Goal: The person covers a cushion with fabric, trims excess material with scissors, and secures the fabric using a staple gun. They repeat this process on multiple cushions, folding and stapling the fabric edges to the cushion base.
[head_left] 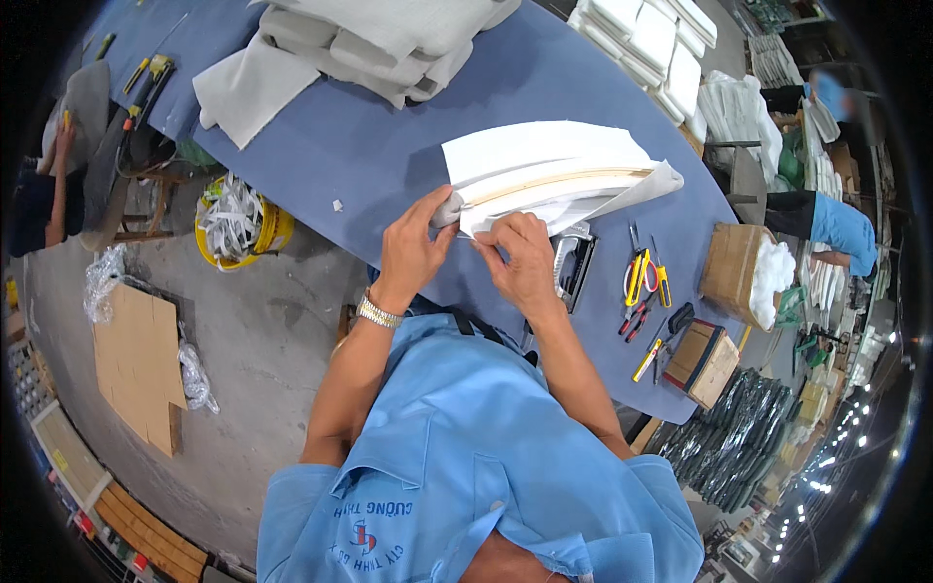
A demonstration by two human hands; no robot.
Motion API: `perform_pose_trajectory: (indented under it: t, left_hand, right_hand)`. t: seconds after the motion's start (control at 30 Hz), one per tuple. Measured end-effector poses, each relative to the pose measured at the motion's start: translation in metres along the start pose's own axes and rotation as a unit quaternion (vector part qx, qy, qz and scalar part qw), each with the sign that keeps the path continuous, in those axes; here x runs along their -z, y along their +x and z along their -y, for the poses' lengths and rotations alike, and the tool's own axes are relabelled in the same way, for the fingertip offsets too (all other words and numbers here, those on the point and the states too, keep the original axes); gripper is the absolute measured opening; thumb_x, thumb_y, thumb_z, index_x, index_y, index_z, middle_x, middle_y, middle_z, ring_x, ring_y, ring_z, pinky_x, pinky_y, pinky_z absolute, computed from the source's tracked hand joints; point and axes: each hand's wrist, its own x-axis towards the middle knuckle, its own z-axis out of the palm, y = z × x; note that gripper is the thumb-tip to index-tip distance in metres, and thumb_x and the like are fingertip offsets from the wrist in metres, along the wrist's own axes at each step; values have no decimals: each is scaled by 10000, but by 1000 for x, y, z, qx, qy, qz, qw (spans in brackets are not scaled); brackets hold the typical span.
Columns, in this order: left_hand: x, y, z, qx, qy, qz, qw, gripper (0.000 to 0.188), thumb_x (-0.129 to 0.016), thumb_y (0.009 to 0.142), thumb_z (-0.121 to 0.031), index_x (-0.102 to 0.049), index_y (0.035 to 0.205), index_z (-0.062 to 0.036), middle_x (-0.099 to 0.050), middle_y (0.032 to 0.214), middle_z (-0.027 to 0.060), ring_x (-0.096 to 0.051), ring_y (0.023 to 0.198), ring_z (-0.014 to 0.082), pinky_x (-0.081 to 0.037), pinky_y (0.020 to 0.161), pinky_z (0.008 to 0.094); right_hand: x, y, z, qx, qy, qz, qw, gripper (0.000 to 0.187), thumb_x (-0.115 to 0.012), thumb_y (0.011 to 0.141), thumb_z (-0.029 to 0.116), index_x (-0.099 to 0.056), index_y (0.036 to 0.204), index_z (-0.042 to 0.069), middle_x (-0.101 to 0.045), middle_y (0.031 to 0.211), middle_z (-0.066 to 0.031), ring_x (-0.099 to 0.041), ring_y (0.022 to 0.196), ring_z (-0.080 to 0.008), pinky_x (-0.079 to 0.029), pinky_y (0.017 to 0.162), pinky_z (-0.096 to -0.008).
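On the blue-topped table (379, 146) in front of me lies a curved piece wrapped in white and light grey fabric (544, 151). A thin wooden strip (564, 183) shows along its middle. My left hand (413, 248), with a metal watch on the wrist, is closed round the grey-covered left end. Beside it, my right hand (522, 262) pinches the near edge of the white fabric between thumb and fingers. The piece's far right end is out of both hands. Just right of my right hand rests a silver and black staple gun (575, 264).
Scissors (637, 277), pliers (637, 319) and a yellow cutter (647, 360) lie at the right, near cardboard boxes (729, 267). Grey padded pieces (389, 44) are heaped at the back. A yellow bucket of scraps (243, 228) stands left. Other people work at both sides.
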Motion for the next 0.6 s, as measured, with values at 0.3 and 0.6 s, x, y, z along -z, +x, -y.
perform_pose_trajectory:
  t: [0.3,0.6]
  left_hand:
    - [-13,-11,14,-49,-21,-35,998,577,-815,765,-17,-635,1311,-72,-676,1333,137,-672,1189,317,-591,935,383]
    - [-13,-21,9,-47,-17,-33,998,614,-806,751,28,-628,1334,-51,-666,1347,166,-664,1212,333,-574,976,378]
  right_hand:
    - [-4,-5,-8,-102,130,3,986,181,-818,829,125,-720,971,71,-702,856,-78,-668,756,-267,-506,677,-369]
    - [-3,9,16,-174,23,57,983,153,-749,918,135,-701,1018,29,-696,745,-99,-651,621,-178,-499,584,-312]
